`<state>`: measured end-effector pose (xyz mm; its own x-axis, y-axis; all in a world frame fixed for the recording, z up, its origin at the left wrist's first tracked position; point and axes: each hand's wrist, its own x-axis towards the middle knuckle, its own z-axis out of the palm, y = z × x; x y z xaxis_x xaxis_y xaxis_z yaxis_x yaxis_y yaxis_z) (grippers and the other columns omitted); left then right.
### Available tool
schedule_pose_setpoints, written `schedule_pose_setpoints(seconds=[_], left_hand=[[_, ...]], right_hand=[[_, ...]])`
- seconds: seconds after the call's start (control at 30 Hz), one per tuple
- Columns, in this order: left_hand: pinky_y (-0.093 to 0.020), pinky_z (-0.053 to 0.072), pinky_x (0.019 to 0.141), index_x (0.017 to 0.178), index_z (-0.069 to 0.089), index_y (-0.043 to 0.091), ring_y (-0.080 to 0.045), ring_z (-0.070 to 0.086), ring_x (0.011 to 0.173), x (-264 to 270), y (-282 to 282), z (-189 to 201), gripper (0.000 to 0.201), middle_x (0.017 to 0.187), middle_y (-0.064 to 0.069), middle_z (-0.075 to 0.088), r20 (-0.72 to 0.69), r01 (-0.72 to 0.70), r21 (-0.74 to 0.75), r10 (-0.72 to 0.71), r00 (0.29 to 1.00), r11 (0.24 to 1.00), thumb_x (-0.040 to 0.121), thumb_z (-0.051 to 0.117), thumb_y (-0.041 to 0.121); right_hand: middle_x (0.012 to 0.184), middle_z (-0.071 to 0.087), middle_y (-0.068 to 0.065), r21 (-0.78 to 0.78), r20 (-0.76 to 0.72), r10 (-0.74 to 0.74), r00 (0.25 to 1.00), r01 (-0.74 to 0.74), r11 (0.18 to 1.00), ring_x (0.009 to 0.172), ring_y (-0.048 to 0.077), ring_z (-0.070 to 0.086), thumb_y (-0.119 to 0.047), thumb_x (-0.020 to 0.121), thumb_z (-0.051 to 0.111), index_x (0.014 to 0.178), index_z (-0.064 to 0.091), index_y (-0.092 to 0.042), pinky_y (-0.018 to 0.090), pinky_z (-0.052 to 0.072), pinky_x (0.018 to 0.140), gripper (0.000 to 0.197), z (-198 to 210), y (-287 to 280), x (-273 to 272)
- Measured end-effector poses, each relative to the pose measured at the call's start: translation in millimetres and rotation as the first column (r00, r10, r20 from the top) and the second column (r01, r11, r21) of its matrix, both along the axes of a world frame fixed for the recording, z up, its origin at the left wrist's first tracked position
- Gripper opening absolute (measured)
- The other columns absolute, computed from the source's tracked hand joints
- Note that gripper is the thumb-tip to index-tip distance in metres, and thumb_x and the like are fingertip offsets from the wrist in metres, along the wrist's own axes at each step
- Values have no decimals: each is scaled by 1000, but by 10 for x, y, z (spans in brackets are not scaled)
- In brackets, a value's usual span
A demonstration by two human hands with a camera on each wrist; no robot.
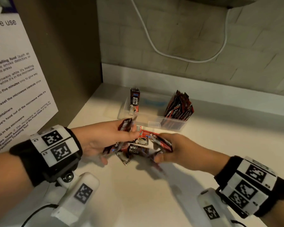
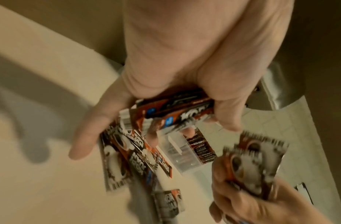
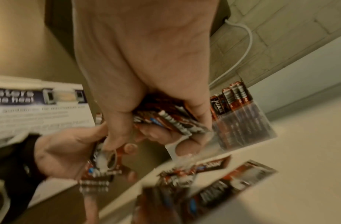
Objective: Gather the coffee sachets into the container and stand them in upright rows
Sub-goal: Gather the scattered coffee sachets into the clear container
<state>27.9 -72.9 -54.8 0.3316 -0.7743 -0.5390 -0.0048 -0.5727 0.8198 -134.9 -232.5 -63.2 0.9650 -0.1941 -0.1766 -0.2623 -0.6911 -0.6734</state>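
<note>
At a pale countertop (image 1: 154,194), my two hands work over a scatter of coffee sachets. Nearest me, my left hand (image 1: 103,138) curls its fingers and thumb round a small bundle of sachets (image 2: 173,110), the packets blurred but plainly clamped between thumb and fingertips. To its right, my right hand (image 1: 179,149) grips a second bundle (image 3: 171,122), fingers folded tight over the stack.

Between and just beneath both hands, loose sachets (image 1: 141,145) lie flat on the countertop, overlapping one another, red and black with a coffee cup printed on them; how many, I cannot tell.

Just beyond them stands the clear plastic container (image 1: 154,117), its near wall close to the loose packets. At its left end a single sachet (image 1: 134,100) stands upright against the wall. At its right end a packed group of sachets (image 1: 179,107) stands on end, leaning slightly and fanned at the top. The middle of the container shows bare plastic.

To the far left, a printed notice about microwave use (image 1: 15,87) hangs on a dark cabinet side (image 1: 64,54). Along the far wall of pale tiles (image 1: 203,38), a white cable (image 1: 179,58) sags in a loop.
</note>
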Motion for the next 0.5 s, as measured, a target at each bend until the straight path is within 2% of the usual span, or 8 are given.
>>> schedule_pose_setpoints(seconds=[0.07, 0.1, 0.2, 0.3, 0.33, 0.4, 0.43, 0.5], left_hand=[[-51, 53, 66, 107, 59, 35, -25, 64, 91, -27, -49, 32, 36, 112, -5, 68, -71, -55, -15, 54, 996, 998, 75, 64, 50], [-53, 54, 68, 112, 57, 35, -30, 64, 96, -47, -79, 36, 37, 114, -7, 68, -74, -94, -30, 91, 993, 995, 78, 63, 49], [-44, 49, 70, 107, 58, 36, -25, 64, 95, -84, -103, 12, 16, 108, -4, 70, -11, -230, -68, 230, 973, 971, 91, 61, 38], [-49, 46, 82, 103, 60, 36, -20, 61, 101, -26, -73, -45, 15, 107, -1, 69, 18, -283, -62, 285, 958, 957, 90, 66, 33], [-50, 45, 86, 102, 60, 37, -19, 60, 104, -12, -57, -53, 16, 109, 0, 68, 21, -289, -61, 290, 957, 955, 89, 67, 31], [-50, 43, 87, 102, 60, 37, -17, 58, 106, -2, -47, -72, 17, 112, -1, 67, 27, -297, -69, 299, 954, 953, 90, 67, 27], [-48, 44, 85, 101, 60, 34, -17, 59, 104, 0, -50, -82, 15, 111, -2, 67, 22, -297, -80, 300, 954, 951, 91, 66, 25], [-40, 43, 74, 93, 57, 29, -19, 58, 91, -9, -60, -87, 10, 102, -8, 64, -4, -303, -111, 304, 953, 947, 93, 63, 21]], right_hand=[[77, 58, -17, 25, 47, -49, 998, 48, 999, 66, -7, 59, -15, 84, 72, 89, 53, -26, 6, 41, 56, 22, 87, 18, 101], [78, 57, -16, -29, 50, -51, 997, 53, 998, 67, -4, 59, -16, 84, 71, 91, 53, -24, 6, 41, 53, 20, 111, 28, 151], [85, 57, -14, -156, 29, -72, 997, 76, 985, 71, 2, 57, -22, 82, 74, 98, 53, -22, 4, 40, 50, 27, 73, 67, 244], [90, 60, -16, -187, -23, -65, 998, 60, 981, 69, -5, 55, -31, 72, 81, 97, 55, -27, 4, 41, 59, 37, -12, 109, 268], [94, 64, -17, -173, -52, -63, 997, 53, 984, 74, -4, 58, -35, 68, 84, 96, 57, -28, 8, 46, 67, 40, -65, 131, 277], [101, 70, -12, -216, -153, -71, 986, 36, 976, 85, 6, 65, -47, 59, 86, 101, 63, -24, 23, 54, 81, 52, -204, 193, 295], [100, 71, -8, -297, -202, -73, 977, 10, 955, 87, 10, 65, -52, 58, 85, 104, 65, -23, 28, 55, 81, 57, -282, 223, 310], [99, 70, -3, -414, -235, -74, 969, -31, 910, 87, 15, 65, -49, 62, 82, 104, 66, -20, 32, 56, 79, 53, -414, 257, 321]])
